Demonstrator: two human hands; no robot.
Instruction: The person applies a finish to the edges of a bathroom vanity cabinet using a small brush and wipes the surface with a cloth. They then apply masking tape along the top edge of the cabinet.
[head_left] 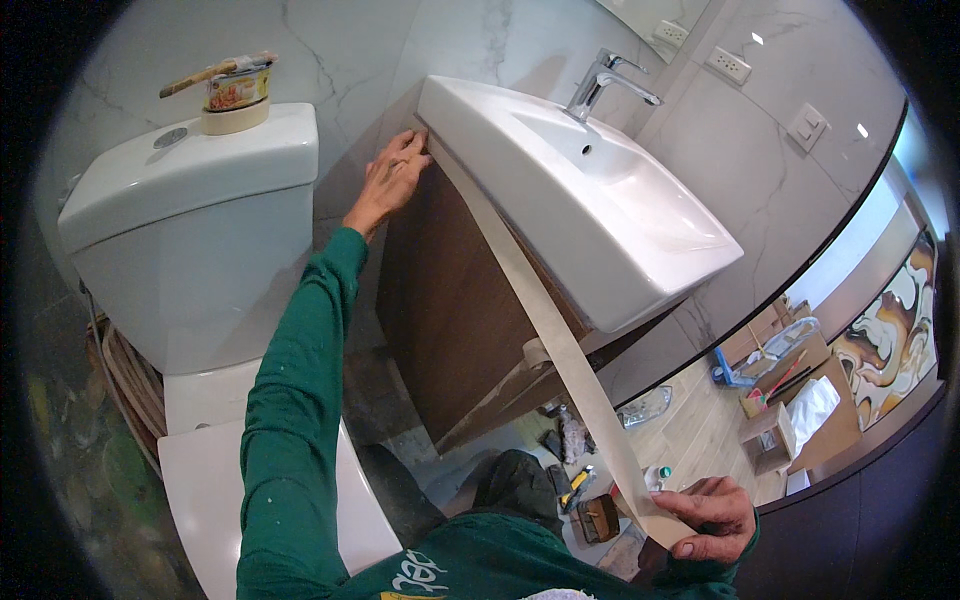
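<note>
A long strip of tan masking tape [540, 308] stretches slantwise from the back of a brown wooden vanity cabinet [455, 290] toward me. My left hand [392, 172] has its fingers pressed together on the far end of the strip, at the cabinet's top edge just under the white washbasin [540, 190]. The near end is pinched between the thumb and fingers of my right hand [708, 518], low in front of me. Between the two hands the strip runs taut; its near part hangs off the cabinet.
To the left stands a white toilet [200, 260], with a tape roll [236, 118], a small can [238, 90] and a paintbrush [215, 72] stacked on its tank. A chrome faucet [605, 85] rises from the basin. Tools and a small box [598, 518] lie on the floor below.
</note>
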